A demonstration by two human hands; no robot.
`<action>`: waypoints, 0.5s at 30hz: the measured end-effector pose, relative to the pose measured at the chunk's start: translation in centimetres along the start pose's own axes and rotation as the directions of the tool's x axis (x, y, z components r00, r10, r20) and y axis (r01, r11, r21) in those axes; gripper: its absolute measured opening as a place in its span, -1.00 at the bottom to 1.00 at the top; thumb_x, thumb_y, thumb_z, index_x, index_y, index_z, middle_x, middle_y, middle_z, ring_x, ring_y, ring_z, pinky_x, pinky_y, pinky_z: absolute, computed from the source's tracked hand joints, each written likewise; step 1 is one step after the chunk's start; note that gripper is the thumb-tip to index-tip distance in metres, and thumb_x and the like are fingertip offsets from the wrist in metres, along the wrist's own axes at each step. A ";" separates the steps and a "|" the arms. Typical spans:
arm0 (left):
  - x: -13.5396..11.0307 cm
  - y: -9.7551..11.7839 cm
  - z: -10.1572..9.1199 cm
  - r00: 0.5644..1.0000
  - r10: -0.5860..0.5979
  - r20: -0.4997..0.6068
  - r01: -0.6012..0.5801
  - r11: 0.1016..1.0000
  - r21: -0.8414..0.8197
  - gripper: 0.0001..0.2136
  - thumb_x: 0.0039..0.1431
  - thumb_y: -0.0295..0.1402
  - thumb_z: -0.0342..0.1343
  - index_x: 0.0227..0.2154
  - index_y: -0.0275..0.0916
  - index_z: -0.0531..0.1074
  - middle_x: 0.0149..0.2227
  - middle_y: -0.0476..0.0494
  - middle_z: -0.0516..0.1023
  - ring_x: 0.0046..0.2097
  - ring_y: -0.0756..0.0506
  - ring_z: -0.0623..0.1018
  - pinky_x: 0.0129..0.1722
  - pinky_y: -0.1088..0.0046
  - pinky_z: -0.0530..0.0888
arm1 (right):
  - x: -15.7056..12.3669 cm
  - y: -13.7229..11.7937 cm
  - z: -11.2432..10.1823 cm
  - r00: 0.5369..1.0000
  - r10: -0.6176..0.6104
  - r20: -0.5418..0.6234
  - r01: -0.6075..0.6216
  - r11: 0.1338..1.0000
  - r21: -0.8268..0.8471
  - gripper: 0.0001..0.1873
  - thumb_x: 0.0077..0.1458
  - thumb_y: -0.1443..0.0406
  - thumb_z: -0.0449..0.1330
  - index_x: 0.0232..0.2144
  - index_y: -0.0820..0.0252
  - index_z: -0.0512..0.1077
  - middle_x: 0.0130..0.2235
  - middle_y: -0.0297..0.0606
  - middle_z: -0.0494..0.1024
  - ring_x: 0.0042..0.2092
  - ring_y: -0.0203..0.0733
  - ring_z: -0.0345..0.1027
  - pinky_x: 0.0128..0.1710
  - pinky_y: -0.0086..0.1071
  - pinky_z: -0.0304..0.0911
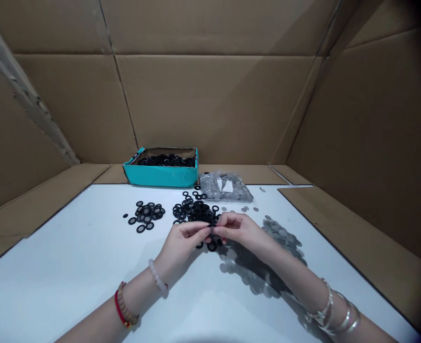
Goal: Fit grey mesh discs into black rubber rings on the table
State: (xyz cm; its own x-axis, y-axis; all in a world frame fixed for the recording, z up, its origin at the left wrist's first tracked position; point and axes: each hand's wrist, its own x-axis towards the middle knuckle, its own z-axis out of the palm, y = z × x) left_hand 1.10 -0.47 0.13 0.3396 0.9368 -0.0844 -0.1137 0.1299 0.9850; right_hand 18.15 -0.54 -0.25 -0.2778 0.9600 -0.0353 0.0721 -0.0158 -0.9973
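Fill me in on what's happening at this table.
A person works bare-handed at a white table walled in by cardboard. The left hand and right hand meet mid-table, fingers pinching a small black ring between them. A pile of black rings lies just behind, a smaller pile to its left. Grey discs spread by the right forearm; a clear bag of them and a teal box of rings sit at the back.

our forearms (99,315) cut off at the bottom edge, the black bit (211,232) between our fingertips (204,231) too small to tell
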 end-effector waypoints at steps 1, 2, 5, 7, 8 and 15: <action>0.0 0.1 0.1 1.000 -0.001 -0.010 0.001 1.000 -0.003 -0.80 -0.15 -0.27 0.25 -0.50 -0.33 0.52 -0.54 -0.10 0.50 -0.44 -0.01 0.41 -0.40 0.46 0.36 | 0.1 0.2 0.1 1.000 0.001 -0.006 -0.001 1.000 0.028 -0.60 -0.22 0.07 0.31 -0.62 0.21 0.23 -0.55 -0.40 0.39 -0.55 -0.38 0.23 -0.51 -0.45 0.16; 0.0 0.1 0.1 1.000 0.000 -0.016 0.000 1.000 -0.001 -0.80 -0.17 -0.28 0.26 -0.50 -0.34 0.52 -0.53 -0.11 0.50 -0.43 -0.02 0.42 -0.39 0.46 0.36 | 0.1 0.4 0.2 1.000 0.007 -0.009 -0.006 0.998 0.056 -0.59 -0.21 0.07 0.31 -0.62 0.20 0.21 -0.54 -0.40 0.39 -0.55 -0.39 0.23 -0.52 -0.46 0.16; -0.1 -0.1 0.3 1.000 0.000 -0.013 0.000 1.000 -0.013 -0.78 -0.18 -0.30 0.27 -0.43 -0.32 0.50 -0.43 -0.14 0.53 -0.36 -0.04 0.44 -0.33 0.45 0.36 | 0.0 0.8 0.7 0.999 0.038 0.002 -0.038 0.991 0.127 -0.60 -0.14 0.06 0.26 -0.59 0.19 0.19 -0.54 -0.39 0.37 -0.55 -0.39 0.23 -0.51 -0.46 0.17; -0.1 -0.4 0.3 1.000 -0.004 -0.012 0.003 0.999 -0.043 -0.78 -0.17 -0.30 0.26 -0.42 -0.30 0.48 -0.42 -0.13 0.52 -0.36 -0.04 0.45 -0.32 0.45 0.36 | -0.1 0.8 0.9 0.999 0.033 0.018 -0.035 0.990 0.139 -0.60 -0.11 0.05 0.24 -0.57 0.18 0.17 -0.52 -0.38 0.37 -0.53 -0.38 0.24 -0.49 -0.45 0.19; -0.1 -0.6 0.3 1.000 -0.003 -0.010 0.002 0.999 -0.052 -0.79 -0.15 -0.30 0.25 -0.43 -0.30 0.48 -0.44 -0.12 0.51 -0.37 -0.03 0.45 -0.33 0.45 0.35 | -0.1 0.8 1.1 1.000 0.021 0.022 -0.024 0.992 0.126 -0.60 -0.11 0.04 0.24 -0.56 0.18 0.18 -0.50 -0.38 0.38 -0.51 -0.36 0.25 -0.48 -0.44 0.21; 0.1 -1.0 0.2 1.000 0.024 -0.018 -0.023 0.999 0.042 -0.81 -0.11 -0.27 0.21 -0.48 -0.32 0.47 -0.46 -0.11 0.49 -0.37 -0.03 0.43 -0.35 0.49 0.33 | 0.0 0.8 1.7 0.996 -0.067 -0.065 0.064 0.997 -0.040 -0.70 -0.08 0.08 0.22 -0.43 0.19 0.33 -0.47 -0.35 0.39 -0.41 -0.26 0.33 -0.36 -0.37 0.28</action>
State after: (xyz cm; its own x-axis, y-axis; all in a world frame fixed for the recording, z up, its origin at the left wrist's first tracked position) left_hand 1.48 -0.55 -0.78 0.3197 0.9454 -0.0638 -0.0825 0.0948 0.9921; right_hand 16.59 -1.03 -1.15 -0.2193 0.9750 0.0358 0.0924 0.0572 -0.9941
